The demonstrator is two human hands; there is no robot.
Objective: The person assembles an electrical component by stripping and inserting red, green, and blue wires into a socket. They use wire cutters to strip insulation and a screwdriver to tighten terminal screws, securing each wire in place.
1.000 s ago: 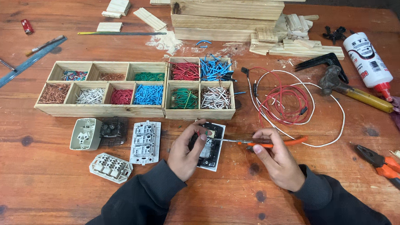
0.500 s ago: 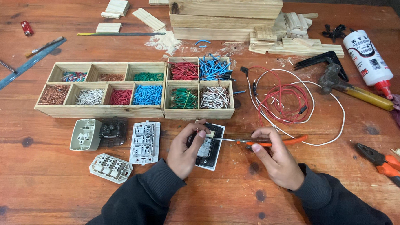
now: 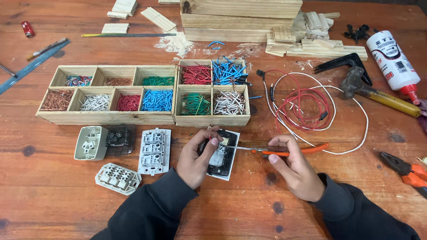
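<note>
My left hand [image 3: 197,158] grips a flat black-and-white switch module [image 3: 223,159] that lies on the wooden table, thumb on its top edge. My right hand [image 3: 292,167] holds an orange-handled screwdriver [image 3: 287,150] almost level, its thin shaft reaching left with the tip at the module under my left thumb. A short red wire end shows at the module's upper left.
Two wooden divider trays [image 3: 175,118] with sorted wire pieces stand just behind. White switch parts [image 3: 153,150] lie to the left. Coiled red and white wire [image 3: 305,106], a hammer [image 3: 375,93], a glue bottle [image 3: 392,59] and orange pliers [image 3: 415,178] lie right.
Both hands stay at the module with only slight shifts; the screwdriver remains pressed to the same spot.
</note>
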